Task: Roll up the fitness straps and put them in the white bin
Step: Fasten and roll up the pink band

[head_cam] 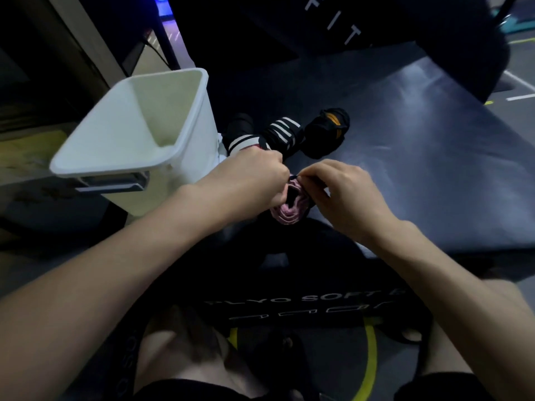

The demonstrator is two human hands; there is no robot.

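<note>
Head view, single frame. Step in hand: rolling, late stage by my reading. The pink strap (289,205) sits between both hands as a coiled bundle, just above the near edge of the dark mat (434,146), to the right of the white bin (185,134) and near its side wall. Left hand (252,180) has its fingers curled round the left side of the coil, gripping it. Right hand (344,192) pinches a dark tail end at the top of the coil, fingertips bent in on it. Coil orientation: the spiral end face points toward the camera and downward, so the roll's long axis runs roughly from the camera away toward the mat; exact tilt not readable. Further back on the mat lie a black strap with white stripes (278,134) and a black-and-orange bundle (327,131), just beside each other. The bin looks empty inside. Next move, as judged: tuck or fasten the loose end so the coil cannot spring open, then carry it left and up over the bin rim, keeping the grip tight in transit.
</note>
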